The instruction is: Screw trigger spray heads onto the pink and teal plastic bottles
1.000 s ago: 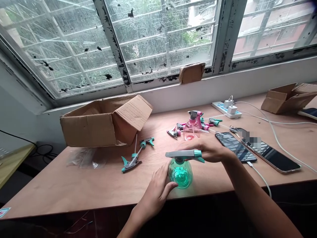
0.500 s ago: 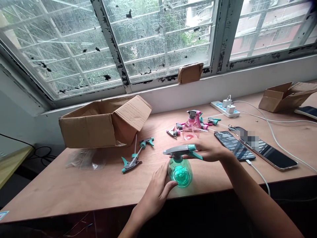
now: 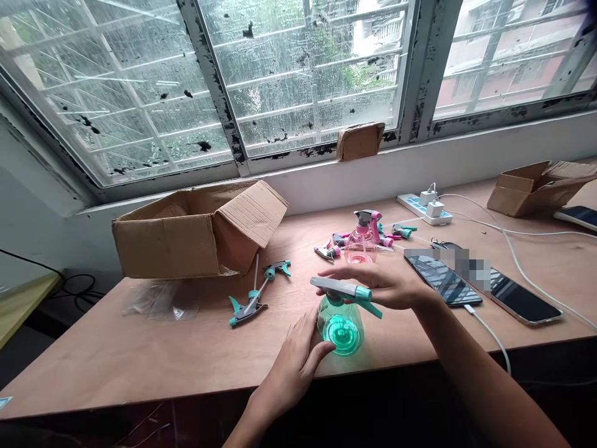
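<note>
Nearest us, our left hand (image 3: 296, 351) has its fingers curled round the left side of the green spray bottle (image 3: 344, 333), upright near the front edge of the worktop (image 3: 186, 364). Our right hand (image 3: 394, 287) stretches its fingers behind the bottle's spray head (image 3: 342, 287); we cannot tell whether they grip it. Beyond lie teal sprayers (image 3: 252, 306), then a pink bottle (image 3: 360, 247) stands farther back.

near the front edge of the surface (image 3: 140, 361), the green bottle (image 3: 342, 333) hides part of the left hand (image 3: 298, 348); its spray head (image 3: 342, 288) covers part of the right hand (image 3: 385, 287). a blurred patch (image 3: 469, 266) masks one phone (image 3: 527, 302). at the front left corner, a sticker (image 3: 4, 402) is cut off.
</note>
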### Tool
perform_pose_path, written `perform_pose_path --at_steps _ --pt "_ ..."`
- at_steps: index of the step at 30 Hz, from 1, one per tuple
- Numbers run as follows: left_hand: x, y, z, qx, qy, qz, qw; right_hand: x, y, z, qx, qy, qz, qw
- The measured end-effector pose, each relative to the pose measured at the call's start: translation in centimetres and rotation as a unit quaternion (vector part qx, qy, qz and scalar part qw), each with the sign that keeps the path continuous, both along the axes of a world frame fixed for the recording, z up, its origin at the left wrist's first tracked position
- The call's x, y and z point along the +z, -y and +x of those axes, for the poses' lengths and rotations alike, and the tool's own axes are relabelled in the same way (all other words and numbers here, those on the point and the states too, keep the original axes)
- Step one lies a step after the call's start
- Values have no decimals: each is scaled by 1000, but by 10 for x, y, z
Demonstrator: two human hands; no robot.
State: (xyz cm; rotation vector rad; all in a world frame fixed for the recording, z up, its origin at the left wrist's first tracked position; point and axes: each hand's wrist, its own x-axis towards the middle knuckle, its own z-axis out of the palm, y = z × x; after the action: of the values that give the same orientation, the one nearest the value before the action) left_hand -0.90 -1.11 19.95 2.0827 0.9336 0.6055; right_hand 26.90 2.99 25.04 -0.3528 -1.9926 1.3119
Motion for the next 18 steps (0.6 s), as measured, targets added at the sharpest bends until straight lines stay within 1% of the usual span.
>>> perform_pose_path --at_steps 2,4,6,12,14,16,18 --pt "0 0 0 7 -4 -1 1000 1 1 0 9 -6 -39 999" --pt "-1 0 0 13 -7 2 1000 1 1 1 21 3 -62 998" --pt "-2 0 0 13 -6 4 1000 1 2 2 27 12 -58 998" --pt "-3 -1 -1 11 -7 -5 1000 -5 0 6 -3 17 -49 999" --pt "-2 -1 0 12 -3 -6 1000 -6 0 5 -24 27 -18 999" --pt "-1 0 0 11 1 -9 1000 -4 2 1 -75 48 41 995" --pt "0 0 1 7 8 -7 1000 1 4 -4 -126 85 102 983"
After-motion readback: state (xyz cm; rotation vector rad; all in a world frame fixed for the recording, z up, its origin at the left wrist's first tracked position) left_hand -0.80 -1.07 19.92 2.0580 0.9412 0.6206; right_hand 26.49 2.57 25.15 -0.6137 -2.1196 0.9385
